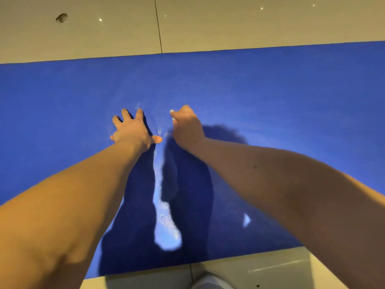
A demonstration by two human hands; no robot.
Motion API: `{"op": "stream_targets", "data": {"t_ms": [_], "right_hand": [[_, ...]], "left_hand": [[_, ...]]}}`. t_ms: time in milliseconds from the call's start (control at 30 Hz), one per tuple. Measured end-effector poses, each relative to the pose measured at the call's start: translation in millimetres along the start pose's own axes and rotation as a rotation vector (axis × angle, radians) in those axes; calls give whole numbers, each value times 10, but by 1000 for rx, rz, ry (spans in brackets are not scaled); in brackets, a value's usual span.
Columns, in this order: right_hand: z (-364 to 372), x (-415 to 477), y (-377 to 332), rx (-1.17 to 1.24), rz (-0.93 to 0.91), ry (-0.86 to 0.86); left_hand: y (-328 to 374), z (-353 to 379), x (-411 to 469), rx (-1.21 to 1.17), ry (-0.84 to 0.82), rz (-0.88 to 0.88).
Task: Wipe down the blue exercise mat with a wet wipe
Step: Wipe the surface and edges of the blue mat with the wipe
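Observation:
The blue exercise mat (270, 90) lies flat across the tiled floor and fills the middle of the view. My left hand (133, 128) presses flat on it near the centre, fingers spread. Just to the right, my right hand (186, 126) is curled around a white wet wipe (172, 114); only a small white edge shows at the fingers. Both arms cast dark shadows on the mat toward me. A shiny streak runs between the two hands down the mat.
Beige floor tiles (229, 21) lie beyond the mat's far edge, with a dark mark (61, 18) at the upper left. More tile shows along the near edge, where a grey shoe tip (210, 282) pokes in at the bottom.

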State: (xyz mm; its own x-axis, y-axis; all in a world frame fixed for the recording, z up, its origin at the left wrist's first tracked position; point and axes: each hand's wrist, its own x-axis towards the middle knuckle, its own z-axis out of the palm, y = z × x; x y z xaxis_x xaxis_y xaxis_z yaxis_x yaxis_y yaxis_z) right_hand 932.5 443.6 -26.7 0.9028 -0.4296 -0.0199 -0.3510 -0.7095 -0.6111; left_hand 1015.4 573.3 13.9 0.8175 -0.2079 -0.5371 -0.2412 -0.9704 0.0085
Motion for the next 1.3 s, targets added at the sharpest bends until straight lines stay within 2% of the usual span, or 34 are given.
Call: {"op": "stream_targets", "data": {"t_ms": [133,233,367,567,633,800,933,1000,1100,1233,1300], "right_hand": [[-102,113,175,-34,-86,-75],[-524,336,497,-127,71,-71],[-930,515,932,-259,246,14],[-524,560,563,-136,411,130],[-308,534,309,-50,355,111],[90,348,-275,-26,-31,-210],[25,423,-101,-35,-133,-195],[-89,572,189,-40,-51,-36],[-365,813,563,52,284,151],[-499,889,466,163,435,119],[-309,806,238,166,376,73]], "left_hand": [[8,-12,6,14,0,-3],[19,-25,-4,51,6,-9],[21,-16,29,34,-7,-22],[18,52,79,-24,-7,-31],[29,32,83,-25,-5,-31],[-7,54,115,-24,18,-19],[-11,64,91,-32,23,-14],[-3,40,72,-28,10,-20],[1,27,65,-25,-1,-15],[7,37,67,-29,-1,-13],[12,37,70,-29,4,-11]]}}
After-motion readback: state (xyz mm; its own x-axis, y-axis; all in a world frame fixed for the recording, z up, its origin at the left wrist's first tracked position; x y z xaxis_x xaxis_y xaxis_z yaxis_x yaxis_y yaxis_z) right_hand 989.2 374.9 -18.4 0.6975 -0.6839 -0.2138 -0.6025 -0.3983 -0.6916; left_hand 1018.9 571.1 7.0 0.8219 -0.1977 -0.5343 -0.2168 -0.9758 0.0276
